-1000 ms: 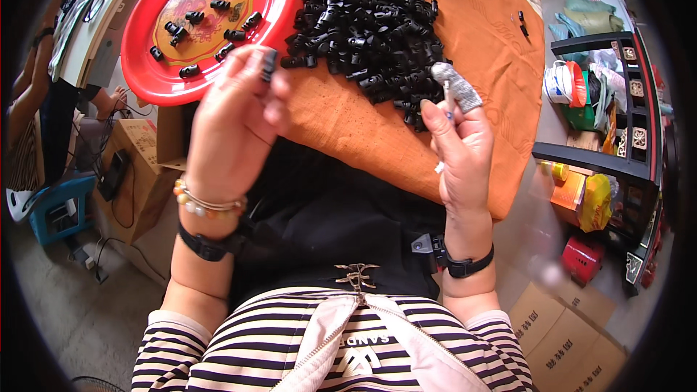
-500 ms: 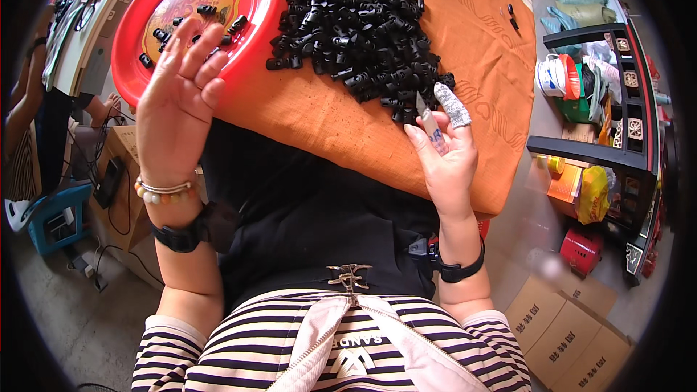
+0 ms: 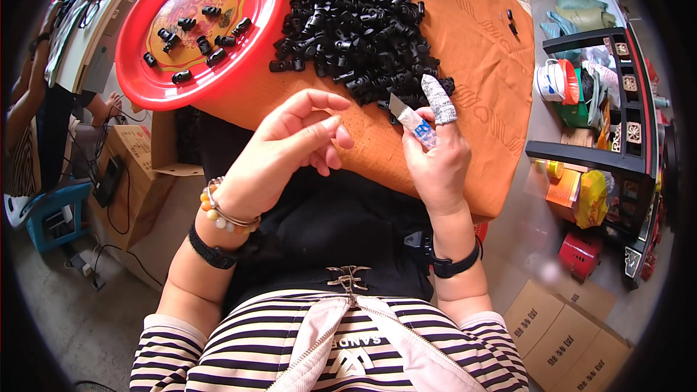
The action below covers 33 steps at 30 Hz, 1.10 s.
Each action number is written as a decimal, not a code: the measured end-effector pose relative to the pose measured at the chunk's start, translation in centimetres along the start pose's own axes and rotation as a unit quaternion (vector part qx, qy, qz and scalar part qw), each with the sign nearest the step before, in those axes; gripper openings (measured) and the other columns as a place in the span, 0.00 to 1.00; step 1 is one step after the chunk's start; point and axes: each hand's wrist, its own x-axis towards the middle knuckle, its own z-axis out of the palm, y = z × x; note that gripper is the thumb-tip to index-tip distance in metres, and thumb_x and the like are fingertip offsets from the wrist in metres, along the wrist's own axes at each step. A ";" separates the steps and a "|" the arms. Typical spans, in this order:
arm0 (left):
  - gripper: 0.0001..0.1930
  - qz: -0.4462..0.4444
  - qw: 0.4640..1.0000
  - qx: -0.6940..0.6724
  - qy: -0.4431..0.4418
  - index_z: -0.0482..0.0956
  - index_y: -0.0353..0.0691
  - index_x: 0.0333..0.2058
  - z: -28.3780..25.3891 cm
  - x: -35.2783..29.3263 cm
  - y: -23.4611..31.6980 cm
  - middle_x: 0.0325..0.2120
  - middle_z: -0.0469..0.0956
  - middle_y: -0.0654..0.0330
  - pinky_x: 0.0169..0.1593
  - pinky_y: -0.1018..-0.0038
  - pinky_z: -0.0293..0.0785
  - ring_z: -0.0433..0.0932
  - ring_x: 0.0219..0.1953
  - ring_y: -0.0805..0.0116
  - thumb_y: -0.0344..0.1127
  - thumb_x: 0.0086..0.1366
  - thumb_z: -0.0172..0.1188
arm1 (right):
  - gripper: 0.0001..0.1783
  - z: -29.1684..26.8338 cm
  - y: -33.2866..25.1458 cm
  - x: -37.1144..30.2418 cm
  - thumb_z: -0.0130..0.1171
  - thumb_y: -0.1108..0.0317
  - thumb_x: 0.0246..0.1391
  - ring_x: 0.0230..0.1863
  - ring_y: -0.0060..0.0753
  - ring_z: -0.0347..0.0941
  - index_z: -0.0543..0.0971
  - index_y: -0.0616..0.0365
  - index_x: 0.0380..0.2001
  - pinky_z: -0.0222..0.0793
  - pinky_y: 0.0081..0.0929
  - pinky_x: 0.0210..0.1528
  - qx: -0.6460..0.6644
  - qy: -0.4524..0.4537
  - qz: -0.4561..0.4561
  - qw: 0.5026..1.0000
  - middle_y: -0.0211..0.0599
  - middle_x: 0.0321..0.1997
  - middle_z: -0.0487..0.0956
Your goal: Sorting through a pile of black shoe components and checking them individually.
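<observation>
My left hand (image 3: 290, 141) hovers over the near edge of the orange cloth, fingers loosely curved and apart, with nothing visible in it. My right hand (image 3: 439, 163) grips a small knife blade (image 3: 417, 126) wrapped in white and blue material, its bare metal tip pointing up and left. A grey knitted cover sits on that hand's index finger. Just beyond the blade lies a heap of small black plastic parts (image 3: 356, 29), short and barrel-shaped. To the left, a round red tray (image 3: 273, 7) holds several of the same parts, scattered apart.
The orange cloth (image 3: 472, 51) covers the table, with a few small pieces at its far right. A black shelf frame (image 3: 588, 151) with bags and tubs stands right. Cardboard boxes (image 3: 566, 334) lie lower right. Another person's arm (image 3: 33, 65) and a blue stool (image 3: 54, 210) are left.
My left hand has moved from over the red tray rightward and toward me; another black part now shows in the tray. My right hand has shifted slightly left and tilted the blade.
</observation>
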 end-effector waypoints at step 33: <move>0.10 -0.029 0.995 -0.076 -0.065 0.64 0.39 0.44 0.3 0.1 -1.3 0.32 0.76 0.55 0.32 0.79 0.74 0.77 0.28 0.72 0.37 0.67 0.47 | 0.31 0.4 -4.3 0.4 0.53 0.80 0.53 0.32 0.19 0.71 0.55 0.62 0.59 0.73 0.16 0.36 0.572 -0.201 0.202 0.769 0.32 0.35 0.70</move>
